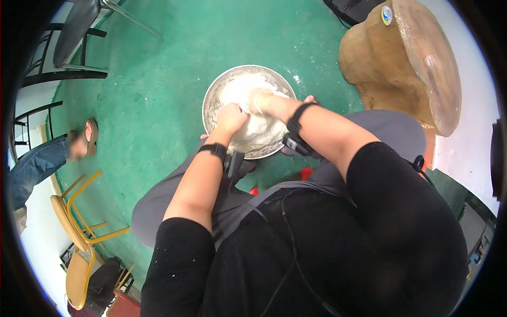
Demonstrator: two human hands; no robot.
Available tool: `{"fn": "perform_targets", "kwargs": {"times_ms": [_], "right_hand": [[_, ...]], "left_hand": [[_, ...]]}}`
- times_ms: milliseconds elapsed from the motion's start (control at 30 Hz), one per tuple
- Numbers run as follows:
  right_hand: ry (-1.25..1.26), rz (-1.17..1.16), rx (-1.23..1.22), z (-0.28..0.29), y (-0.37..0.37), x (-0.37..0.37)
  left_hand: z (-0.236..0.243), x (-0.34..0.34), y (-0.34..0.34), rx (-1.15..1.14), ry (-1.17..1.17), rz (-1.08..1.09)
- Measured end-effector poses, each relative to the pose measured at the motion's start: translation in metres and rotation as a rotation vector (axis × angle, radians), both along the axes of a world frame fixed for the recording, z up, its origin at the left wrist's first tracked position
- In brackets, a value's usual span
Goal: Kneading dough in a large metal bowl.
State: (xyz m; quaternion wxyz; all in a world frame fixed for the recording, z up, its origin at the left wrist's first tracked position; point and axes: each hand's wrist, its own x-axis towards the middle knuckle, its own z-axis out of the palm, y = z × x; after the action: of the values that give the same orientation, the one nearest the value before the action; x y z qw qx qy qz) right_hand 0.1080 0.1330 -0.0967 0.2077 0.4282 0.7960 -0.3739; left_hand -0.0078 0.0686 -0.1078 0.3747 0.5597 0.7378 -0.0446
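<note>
A round metal bowl stands on the floor between my spread legs. White dough fills much of it, with loose pale flour toward the far side. Inside the bowl, my left hand is closed in a fist on the dough's left part. My right hand, coated in flour to the wrist, presses into the dough just beside it. Its fingers curl downward and are partly hidden in the white mass. Both wrists wear black straps with small devices.
A large brown wooden stump-like seat is at the far right. Green floor surrounds the bowl. On the left are a yellow-framed chair, dark chairs and another person's sandalled foot.
</note>
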Motion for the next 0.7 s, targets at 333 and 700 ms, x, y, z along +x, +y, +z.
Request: {"fn": "perform_targets", "kwargs": {"times_ms": [333,700], "right_hand": [[0.362,-0.384,0.505,-0.009,-0.124,0.037],[0.285,0.02,0.292,-0.069,-0.07,0.036]], "left_hand": [[0.001,0.053,-0.096,0.386,0.042,-0.032],[-0.058,0.051,-0.079,0.277,0.155,0.046]]}}
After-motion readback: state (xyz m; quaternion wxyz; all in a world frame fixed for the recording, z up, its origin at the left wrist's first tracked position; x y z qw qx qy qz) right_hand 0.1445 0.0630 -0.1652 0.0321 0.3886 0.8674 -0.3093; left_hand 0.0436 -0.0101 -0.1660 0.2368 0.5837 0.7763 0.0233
